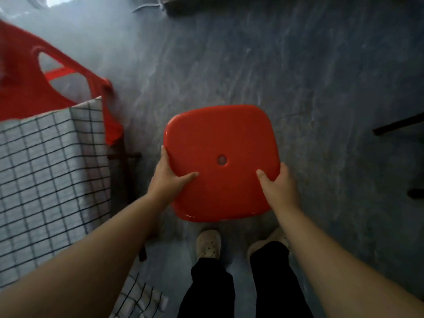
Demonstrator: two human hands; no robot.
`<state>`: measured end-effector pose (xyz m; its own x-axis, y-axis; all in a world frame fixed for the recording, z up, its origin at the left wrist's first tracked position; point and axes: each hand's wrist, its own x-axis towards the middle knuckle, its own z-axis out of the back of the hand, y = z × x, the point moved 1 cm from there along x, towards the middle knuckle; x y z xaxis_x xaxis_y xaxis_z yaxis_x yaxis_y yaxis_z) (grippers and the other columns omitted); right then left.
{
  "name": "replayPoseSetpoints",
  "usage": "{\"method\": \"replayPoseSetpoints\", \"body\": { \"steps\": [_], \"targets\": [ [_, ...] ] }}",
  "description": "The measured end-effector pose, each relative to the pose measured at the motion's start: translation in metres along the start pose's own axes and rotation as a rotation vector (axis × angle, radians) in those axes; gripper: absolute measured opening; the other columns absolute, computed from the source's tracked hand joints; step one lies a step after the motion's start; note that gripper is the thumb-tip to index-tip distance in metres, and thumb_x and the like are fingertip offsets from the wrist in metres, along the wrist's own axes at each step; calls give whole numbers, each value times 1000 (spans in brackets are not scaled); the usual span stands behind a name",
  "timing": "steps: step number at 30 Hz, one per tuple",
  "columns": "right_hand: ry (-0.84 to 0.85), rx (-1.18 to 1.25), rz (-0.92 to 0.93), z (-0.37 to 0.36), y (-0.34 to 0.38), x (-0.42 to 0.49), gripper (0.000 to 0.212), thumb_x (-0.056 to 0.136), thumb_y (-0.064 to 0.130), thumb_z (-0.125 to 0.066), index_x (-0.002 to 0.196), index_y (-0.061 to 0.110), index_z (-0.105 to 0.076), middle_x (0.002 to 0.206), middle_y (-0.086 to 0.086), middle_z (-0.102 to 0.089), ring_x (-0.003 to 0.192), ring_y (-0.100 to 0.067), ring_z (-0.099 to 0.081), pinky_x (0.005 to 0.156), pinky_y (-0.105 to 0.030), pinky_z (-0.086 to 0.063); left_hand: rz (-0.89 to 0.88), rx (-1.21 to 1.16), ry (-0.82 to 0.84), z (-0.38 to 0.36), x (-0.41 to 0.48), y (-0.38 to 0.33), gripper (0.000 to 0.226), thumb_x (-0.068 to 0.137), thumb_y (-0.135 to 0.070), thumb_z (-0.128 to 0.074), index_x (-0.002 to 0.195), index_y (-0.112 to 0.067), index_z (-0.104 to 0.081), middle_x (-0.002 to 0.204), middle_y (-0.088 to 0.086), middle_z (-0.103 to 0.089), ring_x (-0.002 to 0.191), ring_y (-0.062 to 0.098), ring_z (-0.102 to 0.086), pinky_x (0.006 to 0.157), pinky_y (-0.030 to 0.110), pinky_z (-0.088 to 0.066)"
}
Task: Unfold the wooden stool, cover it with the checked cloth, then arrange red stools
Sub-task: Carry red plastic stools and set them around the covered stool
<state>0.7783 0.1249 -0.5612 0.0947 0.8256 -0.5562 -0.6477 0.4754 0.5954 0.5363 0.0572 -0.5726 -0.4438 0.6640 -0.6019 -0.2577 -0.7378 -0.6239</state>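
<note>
Open grey floor (pixel 298 65) across upper centre and right, checked cloth (pixel 46 175) and second red stool (pixel 20 88) blocking the left, dark bar (pixel 399 125) at right edge

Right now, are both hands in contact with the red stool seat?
Touching. The head view shows the left hand and right hand gripping opposite edges of the red stool seat, thumbs pressed on top.

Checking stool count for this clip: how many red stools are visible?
2. One red stool is gripped by both hands at centre; another red stool sits upper left, behind the checked cloth. More may lie off-frame.
</note>
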Motion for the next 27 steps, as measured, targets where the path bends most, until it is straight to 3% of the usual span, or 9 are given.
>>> {"method": "replayPoseSetpoints", "body": {
  "steps": [6,10,16,20,23,25,27],
  "targets": [
    [84,-160,67,-77,24,-25,82,90,28,-60,151,9,-9,154,-12,-24,139,-28,-29,109,-35,-29,18,-2,55,62,14,70,133,58,-44,-83,147,-25,14,154,4,-21,135,19,-33,109,44,-33],
    [73,-254,87,-97,42,-25,85,89,31,-60,151,7,-6,151,-14,-25,135,-30,-34,106,-38,-34,-40,6,41,82,37,72,129,65,-37,-82,146,-20,16,154,5,-16,137,21,-27,111,41,-29],
    [56,-396,134,-109,45,-24,96,86,44,-62,151,8,-1,152,-13,-21,138,-31,-26,109,-43,-30,-124,102,-6,87,43,77,130,65,-34,-83,145,-21,19,153,6,-12,139,20,-19,111,34,-21],
    [84,-382,184,-96,39,-22,92,87,49,-58,151,12,-4,151,-10,-24,137,-28,-29,107,-42,-33,-80,198,-42,85,38,71,128,66,-41,-80,146,-23,19,157,7,9,143,23,-1,115,43,-11],
    [-45,-314,244,-78,31,-25,76,93,49,-45,150,10,-15,154,-12,-24,140,-25,-26,109,-36,-28,-353,499,-123,73,20,54,109,79,-61,-58,145,-23,19,154,1,23,142,19,17,115,42,3],
    [-208,-256,264,-59,20,-25,69,94,47,-42,148,8,-24,152,-14,-29,138,-26,-29,109,-34,-27,-568,621,-49,53,7,32,97,81,-67,-39,146,-23,16,154,-2,21,141,15,20,114,36,8],
    [-334,-208,261,-33,2,-23,65,94,43,-46,144,3,-31,148,-19,-34,136,-30,-32,110,-35,-27,-664,674,44,20,-2,5,90,81,-68,-28,147,-22,12,154,-3,18,141,14,19,114,34,7]
  ]
}}
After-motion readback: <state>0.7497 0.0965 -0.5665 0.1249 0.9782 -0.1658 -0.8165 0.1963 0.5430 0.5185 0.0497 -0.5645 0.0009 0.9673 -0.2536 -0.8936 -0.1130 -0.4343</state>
